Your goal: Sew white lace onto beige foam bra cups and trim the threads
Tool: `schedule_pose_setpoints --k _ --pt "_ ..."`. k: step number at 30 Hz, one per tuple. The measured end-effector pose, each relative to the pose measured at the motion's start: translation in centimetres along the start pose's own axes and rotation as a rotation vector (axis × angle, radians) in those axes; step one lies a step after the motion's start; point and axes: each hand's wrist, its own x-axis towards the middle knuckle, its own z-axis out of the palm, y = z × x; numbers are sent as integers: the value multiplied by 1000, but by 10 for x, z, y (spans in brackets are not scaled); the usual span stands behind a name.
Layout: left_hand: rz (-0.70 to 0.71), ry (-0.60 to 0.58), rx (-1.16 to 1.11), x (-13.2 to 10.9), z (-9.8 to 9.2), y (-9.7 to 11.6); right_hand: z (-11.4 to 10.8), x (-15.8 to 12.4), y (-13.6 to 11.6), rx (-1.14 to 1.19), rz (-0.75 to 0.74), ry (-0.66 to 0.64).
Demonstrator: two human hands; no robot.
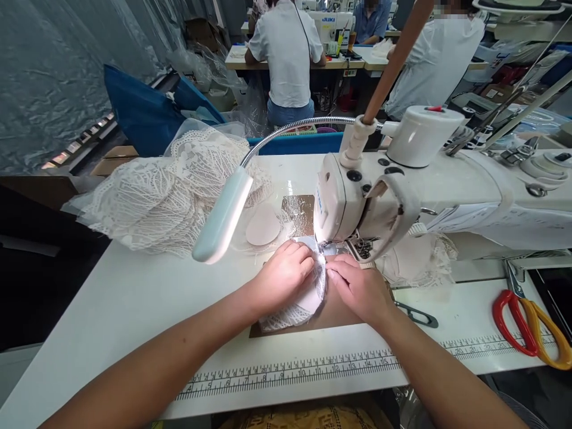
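Note:
A white lace-covered fabric piece (308,301) lies beneath the head of a white sewing machine (339,196). My left hand (286,271) rests on its left side, fingers curled down and gripping the fabric. On the other side, my right hand (360,289) has thumb and fingers pressed together at the piece's right edge, close to the needle area. The needle itself is hard to make out. Under the fabric sits a brown plate (339,316). A smooth oval pad (263,225) lies on lace just beyond my left hand.
A pile of cream lace pieces (147,202) covers the back left. A lamp (223,214) on a bent neck hangs over the table. More lace (415,262) lies behind my right hand. Scissors (529,322) are at right; a printed ruler (286,378) runs along the front edge. People sit beyond.

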Motion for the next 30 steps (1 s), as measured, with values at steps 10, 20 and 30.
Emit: schedule_pose_setpoints --k 10,20,30 --pt "-88 58 -125 0 8 -3 1 -1 0 24 -15 43" --pt "-50 93 -123 1 12 -6 3 3 -2 -112 -55 -23" --pt "-25 124 -70 1 14 -6 9 -2 0 -164 -106 3"
